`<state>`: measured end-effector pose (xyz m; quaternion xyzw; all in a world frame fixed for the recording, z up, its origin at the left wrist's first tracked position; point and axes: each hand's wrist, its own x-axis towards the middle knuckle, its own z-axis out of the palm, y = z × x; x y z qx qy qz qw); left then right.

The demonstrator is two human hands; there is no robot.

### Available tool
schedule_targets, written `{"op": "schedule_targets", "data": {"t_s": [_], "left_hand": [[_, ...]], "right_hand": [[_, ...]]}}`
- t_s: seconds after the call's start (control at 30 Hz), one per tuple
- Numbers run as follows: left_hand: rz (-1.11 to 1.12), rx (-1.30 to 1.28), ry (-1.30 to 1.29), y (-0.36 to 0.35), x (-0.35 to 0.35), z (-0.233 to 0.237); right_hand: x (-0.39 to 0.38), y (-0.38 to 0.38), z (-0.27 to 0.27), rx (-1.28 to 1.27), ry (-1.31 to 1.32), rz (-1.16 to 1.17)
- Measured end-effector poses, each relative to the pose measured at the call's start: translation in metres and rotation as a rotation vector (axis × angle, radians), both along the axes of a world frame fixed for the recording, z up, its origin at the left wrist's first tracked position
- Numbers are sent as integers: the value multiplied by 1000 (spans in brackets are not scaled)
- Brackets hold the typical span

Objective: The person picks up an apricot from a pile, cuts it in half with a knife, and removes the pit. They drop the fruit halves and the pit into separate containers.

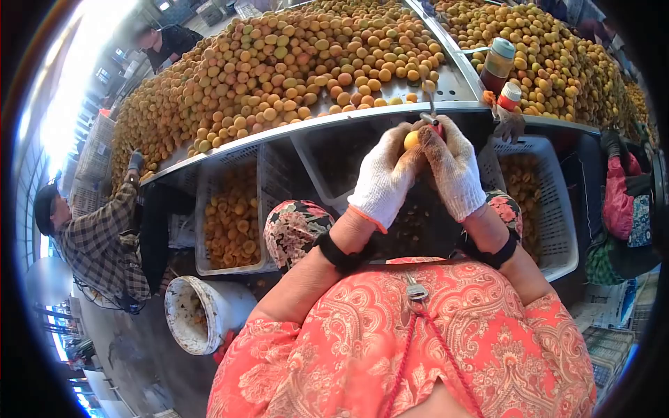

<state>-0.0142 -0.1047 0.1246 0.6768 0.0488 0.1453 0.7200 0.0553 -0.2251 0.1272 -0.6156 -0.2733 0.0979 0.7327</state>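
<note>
We hold a yellow fruit (412, 141) in the gloved fingers of our left hand (383, 173), at one o'clock in our view. Our right hand (456, 171), close beside it, grips a red-handled tool (438, 129). From our hands, more fruit (293, 63) heaps the bench (451, 85) at ten o'clock; a crate (555, 209) holding fruit pieces (519, 177) sits at four.

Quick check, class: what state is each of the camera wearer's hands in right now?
Left hand: closed, holding a yellow-orange fruit.
Right hand: closed, holding a small red-handled tool, partly hidden by the glove.
</note>
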Motion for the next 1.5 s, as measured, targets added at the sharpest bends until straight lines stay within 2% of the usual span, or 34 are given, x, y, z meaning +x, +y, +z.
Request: {"op": "schedule_targets", "data": {"t_s": [0.03,0.07,0.13,0.17,0.2,0.23,0.27,0.3,0.33,0.47,0.5,0.57,0.63,0.67,0.7,0.73,0.77,0.83,0.87,0.9,0.97,1.0,1.07,1.1,1.13,1.17,1.23,1.27,1.4,1.47,1.5], "left_hand": [[52,155,-27,1,-3,2],[54,156,-29,0,-3,0],[84,190,-250,-4,-3,-8],[80,190,-244,-6,-4,-11],[46,21,-185,-8,-4,-10],[12,-149,-127,-10,-2,-9],[10,-155,-125,-12,1,-10],[2,-327,-139,-15,5,-11],[-4,-500,-151,-17,7,-12],[-33,-587,-19,-10,11,-10],[2,-694,82,-9,15,-12],[38,-804,185,-7,17,-12],[-1,-1030,326,-3,13,-6],[-87,-901,374,8,18,-16],[41,-875,465,6,21,-8],[-113,-847,324,17,19,-15],[-270,-822,185,31,15,-23],[-148,-936,218,30,12,-15],[-171,-924,191,31,12,-19],[-218,-906,154,28,9,-19],[-72,-683,251,20,9,-13],[-73,-684,248,17,8,-9],[-46,-430,209,14,4,-4],[-48,-430,208,13,3,-3],[-61,-367,194,12,3,-2],[-76,-304,180,11,3,-2],[-127,-331,185,14,0,-3],[-175,-358,190,15,0,-4],[-146,-195,221,13,1,-1],[-68,79,48,12,7,-7],[-70,73,51,11,7,-6]], "right_hand": [[0,0,-1,33,86,70],[-1,-2,0,-11,128,87],[-1,-5,11,-67,128,107],[-2,-7,13,-127,129,124],[-2,-4,12,-128,133,120],[-4,2,11,-5,197,123],[-4,7,8,116,261,128],[-2,8,4,109,265,126],[0,10,0,99,173,81],[4,20,-6,42,-38,-32],[4,20,-9,6,-111,-60],[2,16,-3,-233,-435,-130],[6,20,-13,-259,-485,-153],[11,24,-21,-264,-480,-155],[17,30,-30,-8,-205,-81],[19,31,-30,244,72,-20],[19,23,-25,228,158,-31],[19,10,-6,241,382,48],[20,10,-6,140,322,-13],[21,11,0,129,432,38],[22,13,-5,123,373,120],[16,13,1,49,356,100],[9,10,7,53,328,112],[8,8,9,60,304,120],[13,10,-2,12,96,93],[12,8,-4,13,95,88],[7,6,-1,-152,-193,-45],[7,6,-3,-284,-233,-109],[8,6,-10,-336,-281,-138],[14,11,-19,-73,86,-8],[14,8,-16,-79,89,-10]]}}
